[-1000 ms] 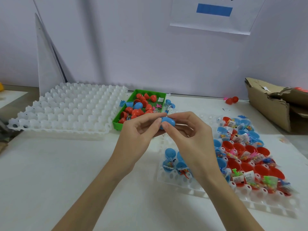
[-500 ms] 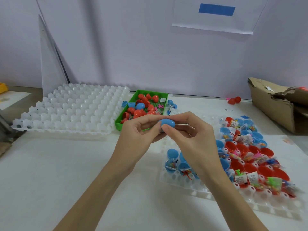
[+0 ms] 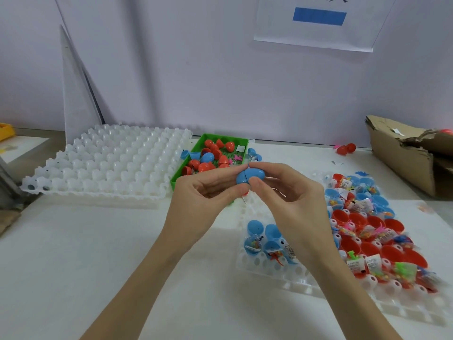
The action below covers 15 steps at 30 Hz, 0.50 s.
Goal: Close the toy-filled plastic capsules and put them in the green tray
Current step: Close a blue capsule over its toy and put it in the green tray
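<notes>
A large white moulded plastic cell tray [image 3: 107, 160] with rows of rounded cups is laid on the white tabletop [image 3: 73, 266] at the left, its right edge just beside a neighbouring tray. Behind it, a thin translucent triangular sheet [image 3: 73, 94] is propped upright against the pale wall [image 3: 196, 69]. A white paper notice with a blue rectangle [image 3: 318, 20] is fixed high on that wall. A torn brown cardboard box [image 3: 402, 153] is seen at the right edge of the table. A corner of a yellow plastic container [image 3: 5, 130] is glimpsed at the far left, on a lower surface.
</notes>
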Each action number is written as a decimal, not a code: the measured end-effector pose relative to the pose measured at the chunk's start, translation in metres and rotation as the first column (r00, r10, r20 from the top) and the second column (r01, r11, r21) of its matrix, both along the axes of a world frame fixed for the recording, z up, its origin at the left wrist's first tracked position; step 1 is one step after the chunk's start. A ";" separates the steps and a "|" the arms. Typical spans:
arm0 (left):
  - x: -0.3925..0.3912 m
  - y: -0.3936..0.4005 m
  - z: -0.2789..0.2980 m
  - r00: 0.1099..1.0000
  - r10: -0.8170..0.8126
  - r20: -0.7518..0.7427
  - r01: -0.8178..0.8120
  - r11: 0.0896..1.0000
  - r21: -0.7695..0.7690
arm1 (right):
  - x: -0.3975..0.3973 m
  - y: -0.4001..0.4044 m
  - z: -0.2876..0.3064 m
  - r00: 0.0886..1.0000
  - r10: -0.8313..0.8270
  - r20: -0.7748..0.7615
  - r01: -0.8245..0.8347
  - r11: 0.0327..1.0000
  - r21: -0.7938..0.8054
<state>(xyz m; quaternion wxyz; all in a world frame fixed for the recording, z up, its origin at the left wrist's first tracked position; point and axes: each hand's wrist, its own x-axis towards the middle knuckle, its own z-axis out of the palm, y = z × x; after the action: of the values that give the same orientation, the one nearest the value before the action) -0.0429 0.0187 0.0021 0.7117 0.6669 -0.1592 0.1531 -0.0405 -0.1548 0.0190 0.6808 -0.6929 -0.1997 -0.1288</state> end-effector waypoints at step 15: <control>-0.007 -0.016 -0.009 0.926 0.279 0.256 -0.330 0.925 0.187 | -0.005 0.011 -0.012 0.988 -0.105 0.111 0.126 0.973 -0.195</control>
<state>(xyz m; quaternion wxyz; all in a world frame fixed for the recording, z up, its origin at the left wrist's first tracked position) -0.0497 0.0027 -0.0074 0.5756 0.7387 -0.1488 0.3174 -0.0452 -0.1434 0.0074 0.5877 -0.7613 -0.2048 -0.1818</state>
